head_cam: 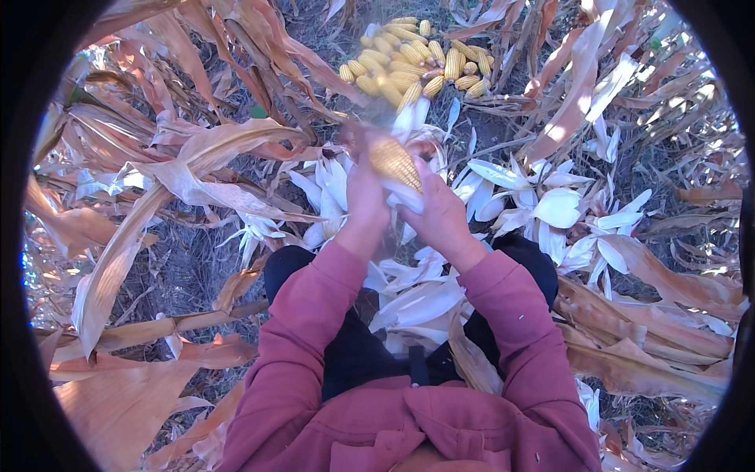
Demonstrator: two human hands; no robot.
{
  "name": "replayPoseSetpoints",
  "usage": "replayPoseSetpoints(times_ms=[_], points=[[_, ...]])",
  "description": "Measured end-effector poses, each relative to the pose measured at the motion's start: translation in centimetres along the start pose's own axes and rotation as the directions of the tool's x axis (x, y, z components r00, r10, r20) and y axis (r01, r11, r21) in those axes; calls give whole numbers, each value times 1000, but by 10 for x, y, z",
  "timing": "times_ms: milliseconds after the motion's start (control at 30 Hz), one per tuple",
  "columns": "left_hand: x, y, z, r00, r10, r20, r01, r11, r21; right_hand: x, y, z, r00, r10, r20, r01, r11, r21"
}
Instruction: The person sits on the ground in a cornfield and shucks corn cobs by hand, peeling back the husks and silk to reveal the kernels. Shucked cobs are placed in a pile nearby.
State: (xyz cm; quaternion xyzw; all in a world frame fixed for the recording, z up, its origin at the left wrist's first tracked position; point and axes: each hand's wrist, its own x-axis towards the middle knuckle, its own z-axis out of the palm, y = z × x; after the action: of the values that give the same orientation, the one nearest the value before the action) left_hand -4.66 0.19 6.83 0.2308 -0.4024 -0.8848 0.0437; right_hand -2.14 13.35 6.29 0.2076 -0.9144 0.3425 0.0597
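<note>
Between my two hands is a yellow ear of corn [394,162], its kernels bare on the upper side. Pale husk [406,196] still wraps its lower side. My left hand [367,197] grips the ear from the left and is blurred by motion. On the right, my right hand [439,212] holds the ear's lower end and husk, with the thumb against the husk and the fingers along the kernels. Some of the left fingers are hidden or too blurred to make out. Just beyond my hands, a pile of husked corn ears [407,56] lies on the ground.
Stripped white husks [557,207] lie to the right, and more husks [419,304] lie between my knees. Long dry corn leaves [206,153] arch in from the left. A corn stalk [183,322] lies at the lower left. Dry leaves [649,348] cover the lower right.
</note>
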Motion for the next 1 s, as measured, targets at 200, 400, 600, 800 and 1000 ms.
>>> replayPoseSetpoints(times_ms=[200, 400, 600, 800, 1000], points=[[11, 8, -5, 977, 84, 194, -108, 987, 118, 2, -5, -8, 997, 66, 52, -76, 969, 237], [21, 23, -8, 945, -19, 327, 71, 987, -147, -3, -8, -15, 997, -26, 72, 4, 959, 282], [40, 14, -24, 927, -144, 347, 252, 923, -292, -4, -3, -16, 996, -47, 74, 27, 967, 254], [54, -5, -41, 957, -204, 205, 237, 960, -152, -6, -3, -11, 997, -48, 67, 26, 952, 306], [15, 25, -6, 908, -165, 386, 263, 940, -217, -6, -1, 4, 998, -50, 30, 24, 819, 573]])
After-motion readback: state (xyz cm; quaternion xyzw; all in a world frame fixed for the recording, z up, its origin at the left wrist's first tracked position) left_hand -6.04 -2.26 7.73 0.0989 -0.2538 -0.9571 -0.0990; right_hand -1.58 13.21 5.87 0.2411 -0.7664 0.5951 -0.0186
